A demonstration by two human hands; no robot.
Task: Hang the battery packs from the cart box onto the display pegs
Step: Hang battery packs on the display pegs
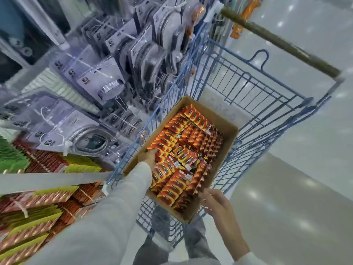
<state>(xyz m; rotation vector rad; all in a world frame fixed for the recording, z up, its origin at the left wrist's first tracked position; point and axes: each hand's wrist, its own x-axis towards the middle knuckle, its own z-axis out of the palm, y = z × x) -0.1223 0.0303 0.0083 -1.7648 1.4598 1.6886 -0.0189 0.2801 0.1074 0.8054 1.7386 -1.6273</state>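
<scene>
At 6 o'clock of the frame, closest in, stand the person's legs in grey trousers (194, 243), with a pale sleeve (107, 213) running up from 7 o'clock toward the middle. The right hand (215, 204) hovers at 5 o'clock, just beside the near corner of the cardboard box (227, 131); its fingers are loosely spread and hold nothing. The left hand (150, 156) reaches into the box at its 9 o'clock side and lies on the battery packs (183, 150); its fingertips are sunk among them, so whether it grasps one cannot be told. The packs, orange and red, fill the box in tight rows, some flat, some on edge. The box sits in the blue wire cart (248, 88), tilted against the cart's left side. At 8 o'clock, beside the cart, a display (38, 217) carries rows of red and yellow-green carded packs behind a grey rail (47, 180). Farther off, from 9 to 12 o'clock, hang blurred clear packages of shower heads (107, 81). The cart's handle (277, 41) crosses at 1 o'clock, over a glossy pale floor (305, 188)
</scene>
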